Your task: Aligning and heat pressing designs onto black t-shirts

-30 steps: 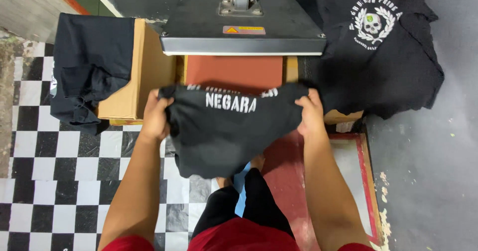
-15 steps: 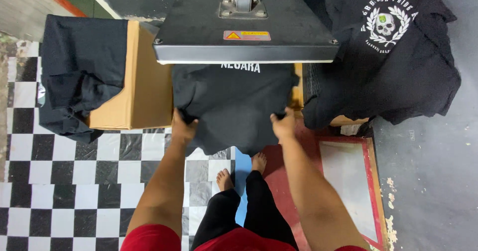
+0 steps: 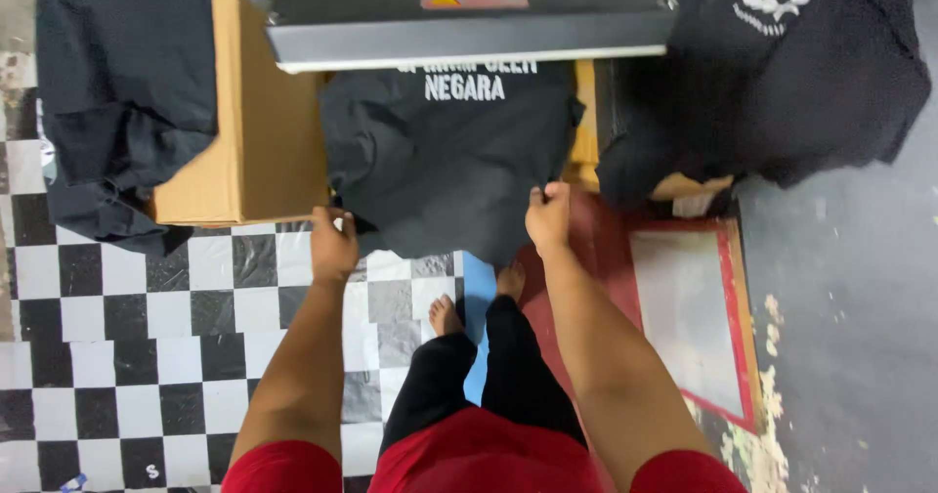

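Note:
A black T-shirt with white lettering lies spread over the lower plate of a heat press, its hem hanging off the front. The grey upper plate of the heat press hangs above its top edge. My left hand pinches the shirt's lower left edge. My right hand grips the lower right edge. Both arms reach forward from red sleeves.
A cardboard box stands left of the press with dark shirts draped over it. A black shirt with a white skull print lies at the right. A red-framed screen rests on the floor. My bare feet stand on checkered tiles.
The shirt went from being held up in front of the press to lying flat on the lower plate. My hands slid down to its hem and pulled it toward me.

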